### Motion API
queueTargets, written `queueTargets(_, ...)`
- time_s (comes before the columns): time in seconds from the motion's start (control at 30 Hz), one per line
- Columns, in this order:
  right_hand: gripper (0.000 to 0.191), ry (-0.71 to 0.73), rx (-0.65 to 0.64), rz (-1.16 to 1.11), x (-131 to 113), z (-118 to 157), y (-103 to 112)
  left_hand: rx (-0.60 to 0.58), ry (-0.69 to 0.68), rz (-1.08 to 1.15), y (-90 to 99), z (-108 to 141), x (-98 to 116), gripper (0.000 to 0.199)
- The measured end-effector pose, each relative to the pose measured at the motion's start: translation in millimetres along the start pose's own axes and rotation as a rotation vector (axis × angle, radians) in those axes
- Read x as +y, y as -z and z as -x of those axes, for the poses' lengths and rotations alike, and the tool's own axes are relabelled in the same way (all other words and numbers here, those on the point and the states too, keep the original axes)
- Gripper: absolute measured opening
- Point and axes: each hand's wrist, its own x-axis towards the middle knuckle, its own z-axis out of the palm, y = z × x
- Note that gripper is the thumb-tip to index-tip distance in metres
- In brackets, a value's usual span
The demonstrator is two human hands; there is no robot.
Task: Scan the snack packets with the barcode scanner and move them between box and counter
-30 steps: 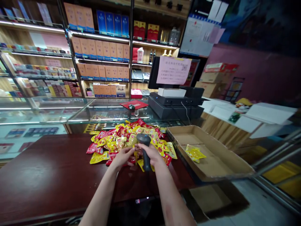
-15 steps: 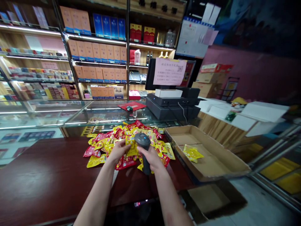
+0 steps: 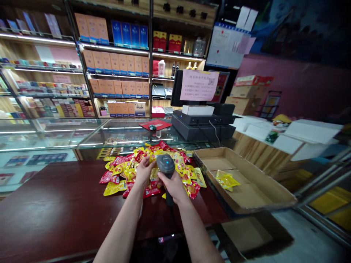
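Observation:
My right hand (image 3: 174,185) is wrapped round the grip of a dark grey barcode scanner (image 3: 165,163), its head pointing forward and a small blue light on top. Close on its left, my left hand (image 3: 144,171) pinches a yellow snack packet (image 3: 152,159), partly hidden by the fingers and the scanner. Both hands are over a heap of red and yellow snack packets (image 3: 120,168) on the dark red-brown counter (image 3: 60,204).
To the right stands a shallow cardboard box (image 3: 255,191) with a few yellow packets (image 3: 227,179) inside. Behind the heap are a glass display counter (image 3: 123,129), a mouse (image 3: 152,127) on a red mat, and a monitor (image 3: 177,87) above a black cash drawer (image 3: 192,128). Stocked shelves line the back.
My left hand has lifted slightly and tilted the yellow packet, so less of it shows beside the scanner. The scanner stays in my right hand. The whole view has shifted a little.

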Motion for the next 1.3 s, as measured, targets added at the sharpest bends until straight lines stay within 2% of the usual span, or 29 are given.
queueTargets(0.1,0.028,-0.045,-0.026,-0.028,-2,5,-8,-0.013,-0.029,0.004,-6.5,-2,1,0.049)
queueTargets(0.23,0.022,0.027,-0.022,0.016,-4,9,-12,-0.028,-0.055,0.019,-8.7,-4,4,0.048)
queueTargets(0.5,0.025,0.048,-0.003,0.046,-11,12,-13,-0.043,-0.099,0.025,-10.8,-3,15,0.044)
queueTargets(0.87,0.024,0.032,-0.044,0.057,-18,18,-10,-0.099,-0.109,-0.012,-1.6,-14,18,0.044)
queueTargets(0.97,0.026,0.051,0.001,0.058,-17,13,-6,-0.158,-0.063,-0.054,2.8,-11,24,0.047)
queueTargets(1.07,0.03,0.195,0.123,0.048,-20,2,3,-0.225,-0.017,-0.228,8.1,-4,35,0.049)
queueTargets(1.17,0.038,0.318,0.201,0.076,-24,-11,11,-0.347,-0.052,-0.419,9.9,3,50,0.044)
queueTargets(1.27,0.028,0.234,0.131,0.073,-24,-18,16,-0.542,-0.072,-0.479,7.4,8,61,0.041)
queueTargets(1.3,0.025,0.194,0.103,0.062,-23,-18,16,-0.573,-0.073,-0.477,6.4,8,63,0.04)
